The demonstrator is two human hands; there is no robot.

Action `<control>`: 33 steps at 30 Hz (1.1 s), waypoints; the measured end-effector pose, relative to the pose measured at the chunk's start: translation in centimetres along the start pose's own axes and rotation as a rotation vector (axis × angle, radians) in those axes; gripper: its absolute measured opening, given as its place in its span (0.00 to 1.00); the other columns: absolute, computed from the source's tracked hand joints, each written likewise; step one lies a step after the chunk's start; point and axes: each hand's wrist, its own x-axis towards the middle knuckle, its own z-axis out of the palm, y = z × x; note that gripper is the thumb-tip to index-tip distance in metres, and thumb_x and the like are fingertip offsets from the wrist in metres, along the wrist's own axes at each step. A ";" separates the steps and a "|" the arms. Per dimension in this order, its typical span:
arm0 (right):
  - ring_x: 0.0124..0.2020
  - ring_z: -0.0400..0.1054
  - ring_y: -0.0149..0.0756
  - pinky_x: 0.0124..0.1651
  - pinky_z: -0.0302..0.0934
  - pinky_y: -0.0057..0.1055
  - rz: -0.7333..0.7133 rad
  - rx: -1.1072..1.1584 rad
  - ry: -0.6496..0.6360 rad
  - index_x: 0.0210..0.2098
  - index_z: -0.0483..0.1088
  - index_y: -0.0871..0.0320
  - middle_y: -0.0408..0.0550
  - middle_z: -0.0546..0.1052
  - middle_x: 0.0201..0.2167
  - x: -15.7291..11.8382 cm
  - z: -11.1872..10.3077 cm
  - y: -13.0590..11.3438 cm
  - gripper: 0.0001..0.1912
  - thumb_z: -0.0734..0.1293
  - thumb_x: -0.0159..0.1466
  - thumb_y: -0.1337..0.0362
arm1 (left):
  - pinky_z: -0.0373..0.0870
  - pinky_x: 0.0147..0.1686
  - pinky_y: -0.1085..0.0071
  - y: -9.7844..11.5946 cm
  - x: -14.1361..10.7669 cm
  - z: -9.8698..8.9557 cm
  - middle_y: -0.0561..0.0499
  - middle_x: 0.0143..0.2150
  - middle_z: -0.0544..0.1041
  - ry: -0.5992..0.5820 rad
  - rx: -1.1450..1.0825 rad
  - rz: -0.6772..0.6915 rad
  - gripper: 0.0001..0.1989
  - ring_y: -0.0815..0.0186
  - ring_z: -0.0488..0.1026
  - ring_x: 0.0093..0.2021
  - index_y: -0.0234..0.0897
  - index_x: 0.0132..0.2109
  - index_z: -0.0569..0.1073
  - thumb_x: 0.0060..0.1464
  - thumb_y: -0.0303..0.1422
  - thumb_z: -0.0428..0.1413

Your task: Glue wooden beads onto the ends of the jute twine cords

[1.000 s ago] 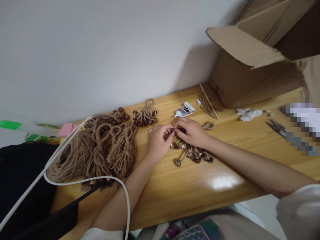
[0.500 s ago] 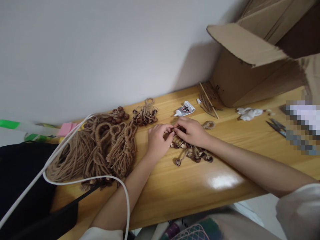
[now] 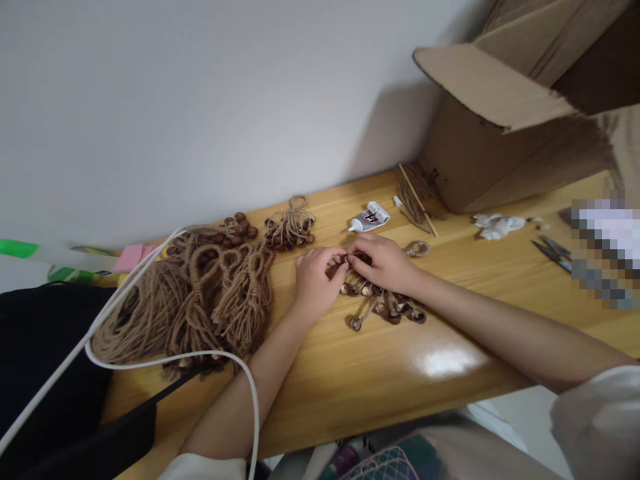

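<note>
My left hand (image 3: 320, 279) pinches a small brown nut shell (image 3: 345, 260), mostly hidden by the fingertips. Fingers of my right hand (image 3: 381, 261) meet it from the other side, closed on the same shell or its cord; which one I cannot make out. Below and right of my hands, a cluster of hollow brown shells on twine (image 3: 393, 310) lies on the table. Its braided twine loop (image 3: 418, 249) shows beyond my right wrist. Just behind my right hand rests a glue tube (image 3: 370, 219), nozzle pointing left.
Twine bundles (image 3: 220, 293) and another shell cluster (image 3: 290, 230) lie left. A white cable (image 3: 253, 387) crosses my left forearm. A cardboard box (image 3: 500, 153) stands at the back right, near a wooden stick (image 3: 419, 201), crumpled tissue (image 3: 497, 227) and scissors (image 3: 553, 253).
</note>
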 end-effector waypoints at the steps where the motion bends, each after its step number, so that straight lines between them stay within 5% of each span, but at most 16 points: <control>1: 0.34 0.65 0.37 0.37 0.56 0.30 0.002 -0.001 0.000 0.31 0.68 0.59 0.48 0.71 0.29 0.0 0.0 0.0 0.04 0.61 0.59 0.67 | 0.67 0.41 0.65 0.0 0.0 0.0 0.52 0.34 0.77 -0.001 0.003 -0.004 0.09 0.65 0.73 0.36 0.39 0.38 0.74 0.48 0.23 0.56; 33: 0.34 0.65 0.37 0.36 0.56 0.30 -0.010 -0.026 0.004 0.31 0.68 0.59 0.49 0.71 0.29 0.0 0.0 0.1 0.05 0.61 0.60 0.66 | 0.67 0.41 0.65 -0.2 0.0 0.1 0.52 0.33 0.78 0.011 0.002 0.019 0.09 0.65 0.73 0.35 0.38 0.38 0.74 0.48 0.23 0.57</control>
